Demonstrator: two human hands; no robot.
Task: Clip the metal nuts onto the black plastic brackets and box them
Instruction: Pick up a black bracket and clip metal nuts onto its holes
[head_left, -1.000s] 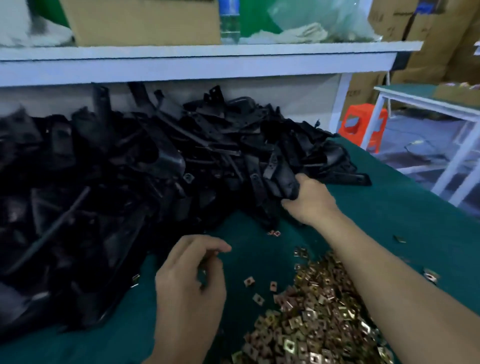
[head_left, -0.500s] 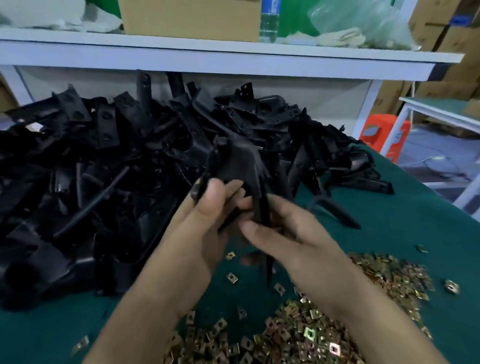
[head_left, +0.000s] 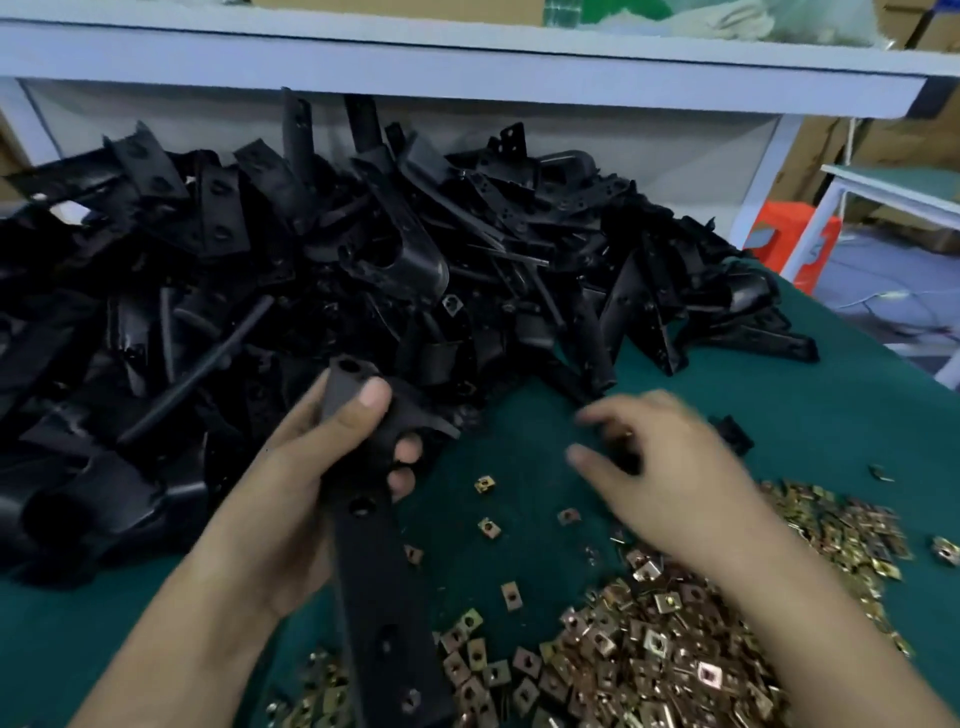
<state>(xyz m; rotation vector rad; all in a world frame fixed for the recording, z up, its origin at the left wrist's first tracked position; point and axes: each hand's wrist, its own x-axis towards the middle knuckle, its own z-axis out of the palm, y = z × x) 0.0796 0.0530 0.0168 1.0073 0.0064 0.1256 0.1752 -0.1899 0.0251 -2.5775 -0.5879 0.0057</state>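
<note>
Gripping bracket (head_left: 374, 597), left hand (head_left: 311, 467); right hand (head_left: 670, 467) blurred.

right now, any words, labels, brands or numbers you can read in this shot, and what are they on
None can be read.
orange stool: grey patch on its side, too blurred to tell whether it bears text.
black bracket gripped in the left hand: holes only, no marking shows.
metal nuts: too small to show any stamp.
</note>
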